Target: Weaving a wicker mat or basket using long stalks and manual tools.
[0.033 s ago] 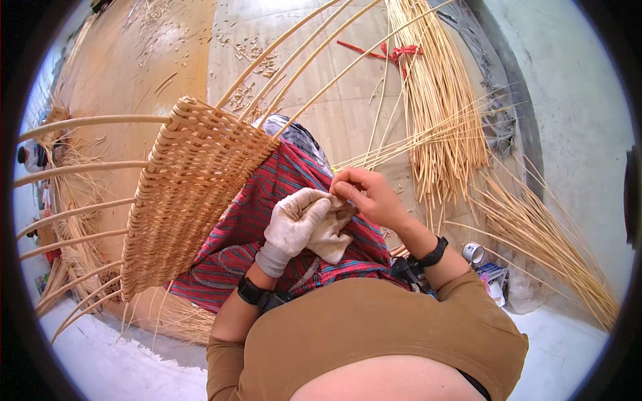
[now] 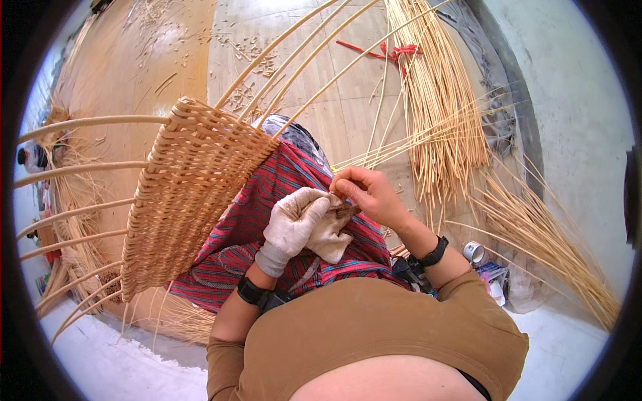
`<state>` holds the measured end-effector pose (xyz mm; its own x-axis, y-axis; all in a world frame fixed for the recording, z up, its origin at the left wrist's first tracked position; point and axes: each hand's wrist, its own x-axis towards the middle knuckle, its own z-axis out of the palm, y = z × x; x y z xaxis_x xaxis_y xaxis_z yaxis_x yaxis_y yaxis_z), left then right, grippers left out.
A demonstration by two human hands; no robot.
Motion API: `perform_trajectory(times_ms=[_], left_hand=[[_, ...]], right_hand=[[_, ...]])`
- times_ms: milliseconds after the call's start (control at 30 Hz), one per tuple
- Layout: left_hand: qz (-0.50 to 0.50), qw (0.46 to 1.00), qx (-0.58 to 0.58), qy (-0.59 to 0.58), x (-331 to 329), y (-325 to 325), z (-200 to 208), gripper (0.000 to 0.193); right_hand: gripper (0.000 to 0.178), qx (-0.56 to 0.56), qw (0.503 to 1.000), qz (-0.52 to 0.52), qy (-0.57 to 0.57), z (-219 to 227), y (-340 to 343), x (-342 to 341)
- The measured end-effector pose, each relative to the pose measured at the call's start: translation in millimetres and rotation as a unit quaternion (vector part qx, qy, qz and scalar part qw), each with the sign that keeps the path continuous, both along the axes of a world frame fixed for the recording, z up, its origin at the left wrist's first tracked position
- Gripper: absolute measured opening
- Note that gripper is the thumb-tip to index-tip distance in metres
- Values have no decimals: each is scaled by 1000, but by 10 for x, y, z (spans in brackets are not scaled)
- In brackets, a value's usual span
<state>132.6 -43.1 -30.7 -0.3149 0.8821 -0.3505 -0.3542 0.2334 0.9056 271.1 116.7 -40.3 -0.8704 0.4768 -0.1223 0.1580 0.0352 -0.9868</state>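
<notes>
My left hand (image 2: 294, 224) wears a soiled white work glove and is closed on a second, loose white glove (image 2: 329, 242), which hangs limp above my lap. Bare, my right hand (image 2: 371, 197) pinches the upper edge of that loose glove between thumb and fingers, close by the left fingertips. To the left, a woven wicker panel (image 2: 190, 197) leans on its side against my lap, with long bare stakes (image 2: 93, 167) sticking out from its edges. Neither hand touches the panel. A red striped cloth (image 2: 231, 250) covers my lap beneath the hands.
A thick bundle of cane rods (image 2: 441, 100), tied with a red strip (image 2: 401, 53), lies ahead to the right. More loose rods (image 2: 545, 240) lean at far right. By my right elbow stands a white cup-like container (image 2: 473, 252). Cane offcuts (image 2: 251, 60) litter the floor.
</notes>
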Motion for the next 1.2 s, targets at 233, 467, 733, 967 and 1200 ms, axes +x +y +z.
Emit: perform_trajectory(times_ms=[233,467,733,967,1200], left_hand=[[4,1000,6,-20,-17,24,-39,19],[20,999,-15,-24,-25,8,-53,20],[9,999,-38,-10,-32,-12,-136,19],[0,1000,-1,-4,-51,-53,-81,19],[75,988,70,-112,-72,-44,-149,23]], right_hand=[[27,-240,971,8,-11,-41,98,74],[28,-248,969,-16,8,-28,37,32],[15,109,994,11,15,28,-5,-10],[16,-247,957,-148,-31,-60,141,-66],[19,-27,971,-236,14,-162,649,103]])
